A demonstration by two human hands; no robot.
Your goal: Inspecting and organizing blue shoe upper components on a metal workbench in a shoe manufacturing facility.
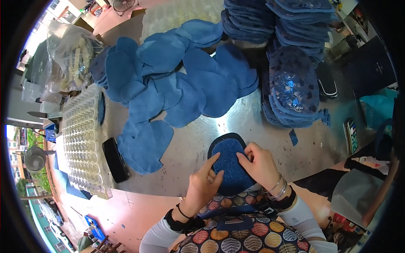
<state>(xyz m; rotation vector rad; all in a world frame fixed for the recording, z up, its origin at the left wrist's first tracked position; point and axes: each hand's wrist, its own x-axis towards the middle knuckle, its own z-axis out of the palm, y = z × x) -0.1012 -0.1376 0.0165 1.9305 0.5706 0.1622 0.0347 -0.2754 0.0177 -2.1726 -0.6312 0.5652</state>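
Observation:
At the near edge of the metal table lies a rounded pad point(230, 162) with a fuzzy blue face and a dark rim. My left hand point(204, 183) is at its left side, with the thumb and forefinger on the fuzzy face and the other fingers curled. My right hand point(259, 164) grips its right edge, thumb on top and fingers bent at the rim. Beyond the pad, flat blue fabric pieces point(185, 101) overlap in a loose heap. A stack of shiny patterned dark blue pieces point(294, 86) stands to the right.
Taller stacks of blue pieces point(249, 25) rise at the back. On the left are a clear plastic tray point(86, 135), a black phone point(116, 160) and a plastic bag of pale items point(74, 59). Another phone point(351, 135) lies right, near a small blue scrap point(293, 137).

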